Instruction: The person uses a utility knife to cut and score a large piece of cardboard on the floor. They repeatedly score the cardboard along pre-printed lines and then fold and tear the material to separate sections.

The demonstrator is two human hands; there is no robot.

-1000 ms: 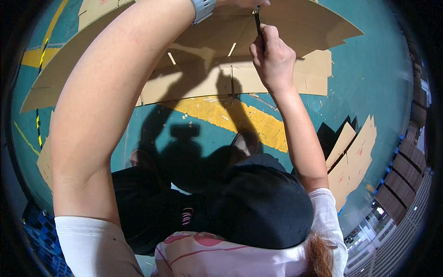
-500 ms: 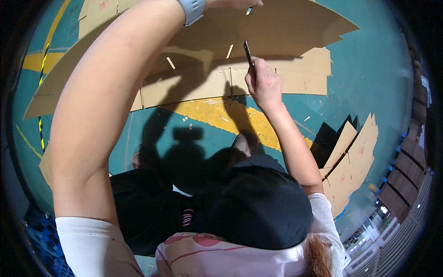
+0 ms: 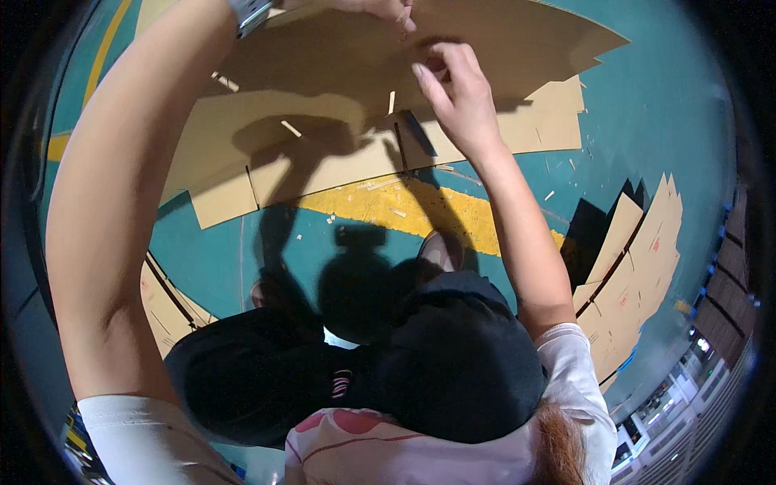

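Head view, entry for one moment of work on cardboard.

1. Change. A second ago we saw a thin dark tool standing up out of the right hand's fist, with that hand set lower on the card. Now the right hand (image 3: 457, 97) has risen and closed in on the left hand (image 3: 380, 10). No tool shows above its knuckles. For the work, this means both hands now meet at one spot on the sheet (image 3: 323, 73), near its upper middle.

2. Sheet. Large brown cardboard with short slots cut in it. It is raised in front of us and throws a shadow on a second card (image 3: 307, 162) lying on the floor (image 3: 647, 105).

3. Dark strip (image 3: 420, 133). It sits just below the right hand, at a slot. We cannot tell whether it is the tool, a cut or a shadow.

4. Left arm. It reaches long and nearly straight from the lower left to the top rim, with a watch (image 3: 246, 12) at the wrist. The fingers are bent down onto the sheet, but the rim cuts them off, so we cannot tell the grip.

5. Right arm. It is raised from the lower right with the elbow bent. The fingers are curled and their tips are on the sheet, thumb close to forefinger. We cannot tell whether they pinch anything.

6. Surroundings. A yellow line (image 3: 420, 210) crosses the floor, and a cardboard stack (image 3: 638, 259) lies well apart at the right.
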